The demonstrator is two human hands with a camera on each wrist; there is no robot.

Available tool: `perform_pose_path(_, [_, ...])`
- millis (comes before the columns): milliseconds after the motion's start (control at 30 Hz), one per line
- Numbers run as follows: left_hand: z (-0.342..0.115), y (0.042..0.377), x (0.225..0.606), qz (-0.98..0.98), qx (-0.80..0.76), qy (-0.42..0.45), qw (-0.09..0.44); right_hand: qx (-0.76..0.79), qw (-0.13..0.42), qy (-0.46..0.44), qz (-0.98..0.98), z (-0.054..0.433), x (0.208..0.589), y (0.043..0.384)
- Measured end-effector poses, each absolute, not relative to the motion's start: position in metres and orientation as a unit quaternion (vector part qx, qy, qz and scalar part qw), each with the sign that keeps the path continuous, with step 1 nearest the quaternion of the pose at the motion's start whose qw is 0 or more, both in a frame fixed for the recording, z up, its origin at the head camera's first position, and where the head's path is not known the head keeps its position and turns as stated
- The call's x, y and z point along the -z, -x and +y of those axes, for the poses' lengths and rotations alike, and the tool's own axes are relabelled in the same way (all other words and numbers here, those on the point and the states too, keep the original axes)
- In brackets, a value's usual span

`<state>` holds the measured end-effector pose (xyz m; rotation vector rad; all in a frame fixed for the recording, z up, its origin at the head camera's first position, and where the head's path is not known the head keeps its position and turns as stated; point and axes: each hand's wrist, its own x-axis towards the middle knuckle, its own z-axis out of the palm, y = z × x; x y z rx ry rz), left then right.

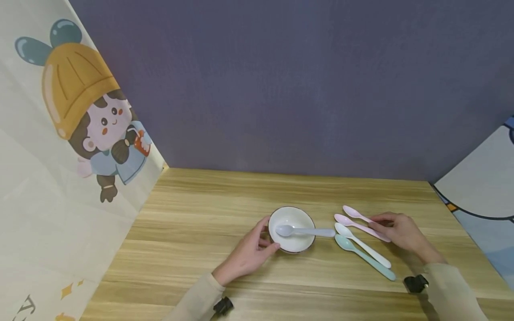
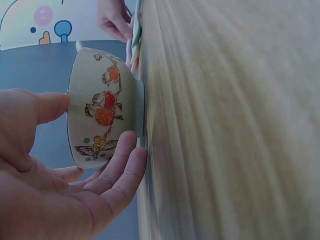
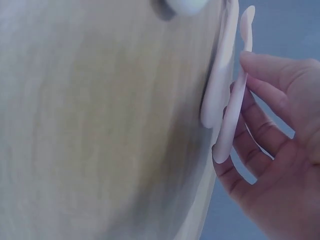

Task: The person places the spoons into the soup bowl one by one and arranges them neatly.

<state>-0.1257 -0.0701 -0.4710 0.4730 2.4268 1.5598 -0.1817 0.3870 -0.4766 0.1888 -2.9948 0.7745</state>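
My left hand (image 1: 244, 256) holds a small white bowl (image 1: 295, 245) on the table, thumb at the dark rim and fingers round its side. Painted orange and red fruit decorates the bowl's outer wall in the left wrist view. Inside lies a pale lavender spoon (image 1: 314, 232), its handle sticking out over the right rim. My right hand (image 1: 405, 232) pinches a pink spoon (image 3: 235, 120) between thumb and fingers, its bowl end pointing to the far left. Just nearer lies a second pink spoon (image 1: 361, 227), then a white spoon (image 1: 366, 248) and a mint green spoon (image 1: 371, 262).
All of this is on a wood-grain table (image 1: 192, 214). A dark blue-grey panel (image 1: 281, 89) stands along its back edge. A cloth with a cartoon child (image 1: 106, 129) hangs at the left, and another printed cloth (image 1: 478, 183) at the right.
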Motion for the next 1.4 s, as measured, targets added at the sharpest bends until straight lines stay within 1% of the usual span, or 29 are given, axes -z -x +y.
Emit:
perform_pose_path(633, [-0.075, 0.126, 0.468, 0.831, -0.525, -0.152, 0.106, -0.259, 0.032, -0.093, -0.961, 0.375, 0.466, 0.187])
perform_pose_path(1200, [-0.070, 0.125, 0.469, 0.823, -0.533, -0.161, 0.115, -0.277, 0.040, -0.132, -0.951, 0.373, 0.459, 0.177])
perform_pose_path(1400, [-0.070, 0.125, 0.470, 0.820, -0.536, -0.163, 0.114, -0.279, 0.051, -0.141, -0.949, 0.367, 0.454, 0.175])
